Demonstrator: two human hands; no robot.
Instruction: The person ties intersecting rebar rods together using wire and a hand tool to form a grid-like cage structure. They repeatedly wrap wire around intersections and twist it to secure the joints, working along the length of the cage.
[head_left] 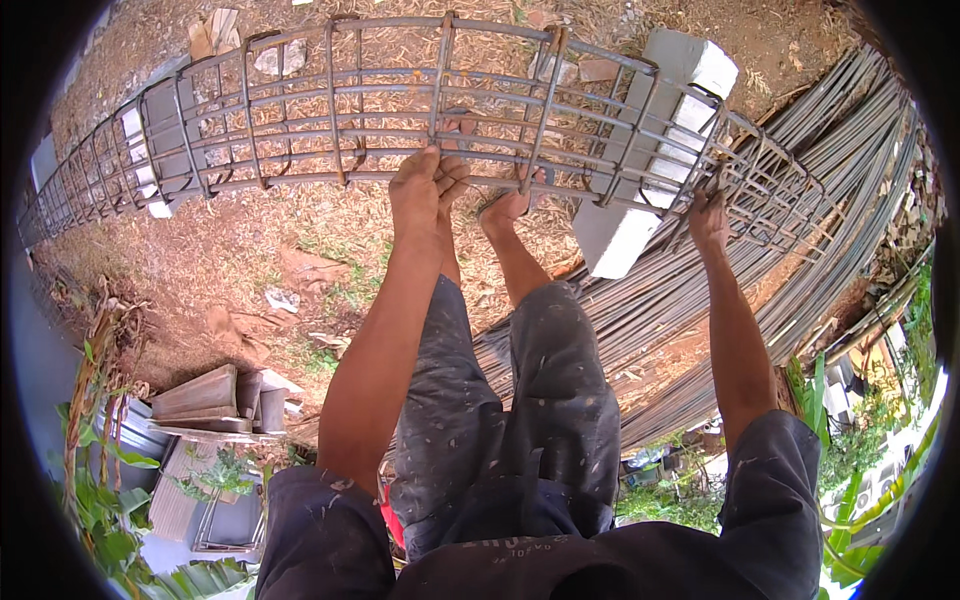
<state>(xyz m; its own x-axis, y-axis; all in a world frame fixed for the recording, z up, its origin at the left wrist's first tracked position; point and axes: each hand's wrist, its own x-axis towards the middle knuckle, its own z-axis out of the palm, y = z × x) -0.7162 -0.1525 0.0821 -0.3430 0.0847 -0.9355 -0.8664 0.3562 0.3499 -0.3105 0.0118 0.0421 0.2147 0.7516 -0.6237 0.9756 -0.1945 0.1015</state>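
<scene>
A long steel rebar cage (443, 60) of lengthwise bars and square stirrups stretches across in front of me from left to right. My left hand (428, 188) is closed at its near lower bar, close to a stirrup in the middle. Whether the fingers pinch the bar, the stirrup or a thin wire there is hard to see. Farther right, my right hand (708, 218) has its fingers curled round the cage near its right end. The bars partly hide those fingers.
Two grey-and-white blocks, one right (610, 240) and one left (172, 130), sit under the cage. A large heap of loose steel rods (650, 310) lies on the right. Straw-strewn soil (300, 220) surrounds my feet. Stacked boards (205, 395) are at lower left.
</scene>
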